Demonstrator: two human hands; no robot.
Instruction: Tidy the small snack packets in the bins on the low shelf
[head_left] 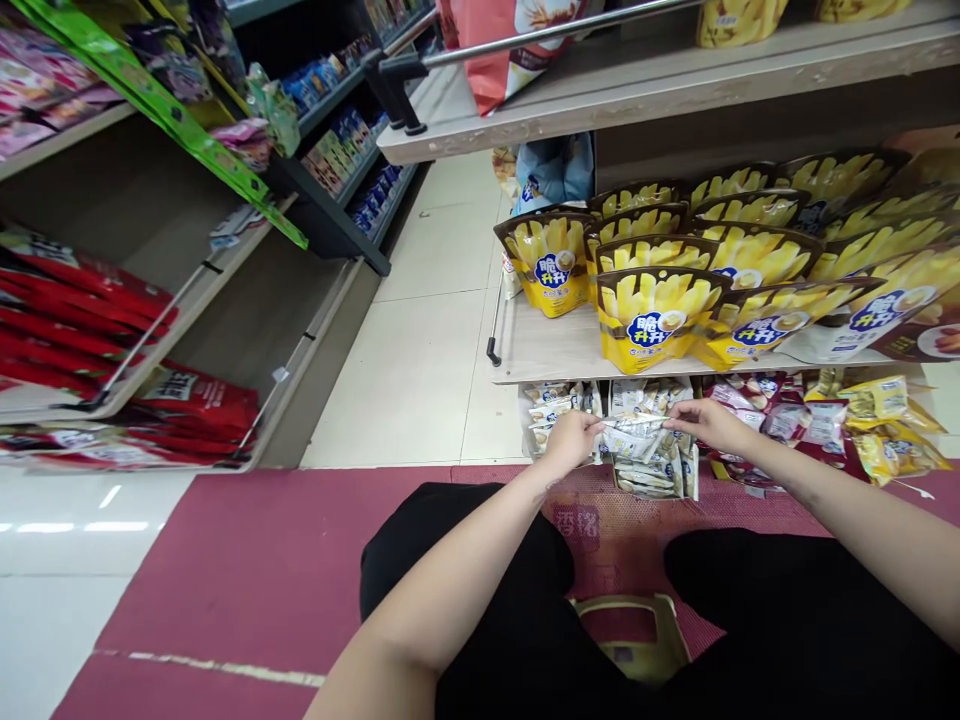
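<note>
"My left hand [574, 440] and right hand [705, 422] are both nearly closed, thumbs pressed to fingers."

"On what?"

"One small white snack packet [632, 424], pinched at its opposite ends."

"And where is it?"

"Above the stack of similar white packets [652, 480], in front of my knees [465, 530], near the shelf [547, 368] bearing yellow stand-up pouches [652, 322]."

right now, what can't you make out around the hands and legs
In the head view:
- white packet between left hand and right hand: print too small, blurred
- beige plastic object: partly hidden by black-clad legs
- salmon bag: top cut off by upper edge
</note>
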